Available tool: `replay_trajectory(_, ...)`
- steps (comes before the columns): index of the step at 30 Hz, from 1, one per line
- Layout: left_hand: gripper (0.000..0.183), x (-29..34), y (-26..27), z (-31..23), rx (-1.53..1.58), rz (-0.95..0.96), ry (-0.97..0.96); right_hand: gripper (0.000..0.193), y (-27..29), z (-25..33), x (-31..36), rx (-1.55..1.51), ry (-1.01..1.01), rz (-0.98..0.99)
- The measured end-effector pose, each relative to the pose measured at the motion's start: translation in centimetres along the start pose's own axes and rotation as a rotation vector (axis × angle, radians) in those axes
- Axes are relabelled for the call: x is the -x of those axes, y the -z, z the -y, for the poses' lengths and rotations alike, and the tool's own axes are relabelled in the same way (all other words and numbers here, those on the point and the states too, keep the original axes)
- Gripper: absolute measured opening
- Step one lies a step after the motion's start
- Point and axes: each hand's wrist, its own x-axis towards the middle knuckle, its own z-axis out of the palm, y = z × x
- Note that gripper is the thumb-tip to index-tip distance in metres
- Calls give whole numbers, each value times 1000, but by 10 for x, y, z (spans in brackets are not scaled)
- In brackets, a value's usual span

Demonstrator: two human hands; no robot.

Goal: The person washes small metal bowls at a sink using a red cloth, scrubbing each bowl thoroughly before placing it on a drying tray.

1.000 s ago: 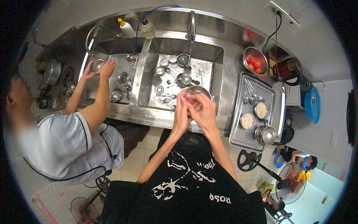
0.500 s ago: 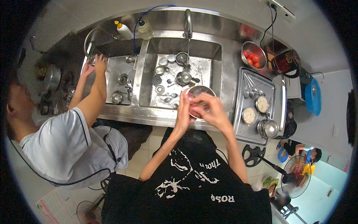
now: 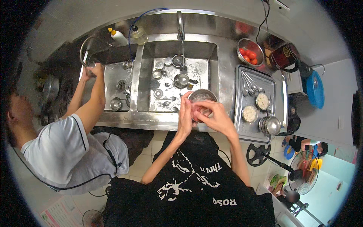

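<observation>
In front of my body, over the near rim of the right sink basin (image 3: 138,81), is a round steel bowl (image 3: 206,93). My left hand (image 3: 185,118) grips its left side, the fingers closed along the rim. My right hand (image 3: 216,117) reaches over the near rim, with its thumb and fingers pinched together inside the bowl. A reddish patch shows beside these fingertips; what they hold, if anything, I cannot make out. Beyond the bowl, water runs from the tap (image 3: 180,26) onto a small steel cup (image 3: 182,80) in the basin, among several spoons (image 3: 166,103) and small round metal pieces.
At left a co-worker's hands (image 3: 92,70) are at the other basin. On the right, a tray (image 3: 239,113) bears spoons, two pale-filled cups (image 3: 249,113) and stacked steel bowls (image 3: 271,125). Behind it stand a bowl of tomatoes (image 3: 247,56) and a dark red kettle (image 3: 285,56).
The bowl has tipped so more of its inside faces up, and my right fingers have shifted within it. The view has moved slightly. The co-worker's hands have come closer together.
</observation>
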Motion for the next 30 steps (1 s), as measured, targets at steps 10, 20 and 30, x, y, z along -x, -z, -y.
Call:
replay_trajectory(10, 57, 7, -27, 0, -285, 9, -9, 28, 13, -4, 15, 166, 17, -383)
replay_trajectory(20, 55, 14, 23, 4, -487, 21, -125, 27, -9, -15, 14, 311, 13, 81)
replay_trajectory(30, 54, -4, 69, 5, -355, 0, 37, 32, -70, -1, 3, -28, -134, -26)
